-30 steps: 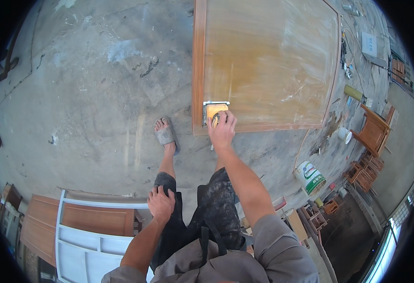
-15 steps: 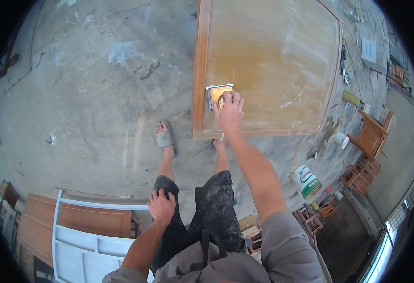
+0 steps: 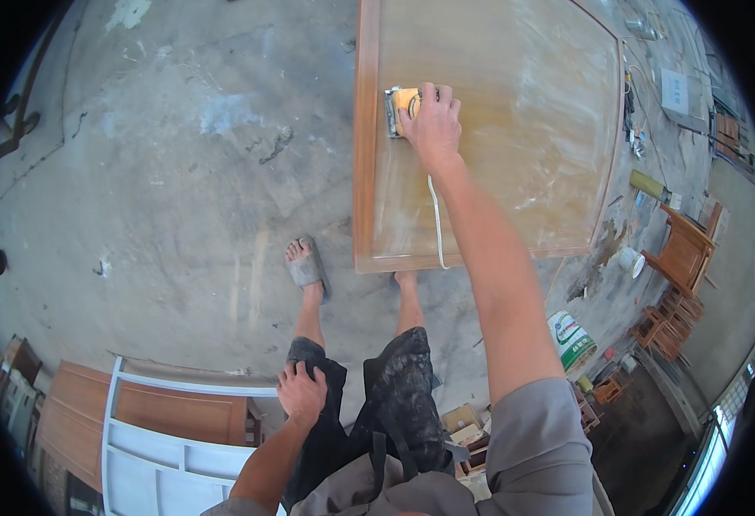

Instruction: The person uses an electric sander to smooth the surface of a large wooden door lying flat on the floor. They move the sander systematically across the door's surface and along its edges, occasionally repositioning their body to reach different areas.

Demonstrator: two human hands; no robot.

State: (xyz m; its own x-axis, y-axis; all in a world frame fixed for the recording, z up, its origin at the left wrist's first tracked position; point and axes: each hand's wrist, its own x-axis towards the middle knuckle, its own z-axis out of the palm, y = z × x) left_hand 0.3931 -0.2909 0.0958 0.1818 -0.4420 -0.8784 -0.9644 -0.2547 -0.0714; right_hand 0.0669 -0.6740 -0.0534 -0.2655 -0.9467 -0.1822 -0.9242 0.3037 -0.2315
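My right hand (image 3: 435,127) is closed over the top of a yellow electric sander (image 3: 404,103). The sander's base lies against a large wooden panel (image 3: 506,181), beside the brown border strip on the panel's left. Pale dust streaks cover much of the panel's face. From under my right wrist a whitish cord (image 3: 437,225) runs back over the panel's near edge. My left hand (image 3: 302,391) lies on my left leg just above the knee, fingers spread and nothing in them.
Behind my left arm lean a white slatted frame (image 3: 147,430) and a brown wooden panel (image 3: 72,413). To the right stand a green-and-white bucket (image 3: 572,342), a smaller white pail (image 3: 630,261) and wooden furniture pieces (image 3: 685,251). Dusty concrete floor (image 3: 180,189) stretches to the left.
My right hand has slid the sander away from me along the panel's left border, stretching the arm out and baring more of the cord. My left hand stays on the leg.
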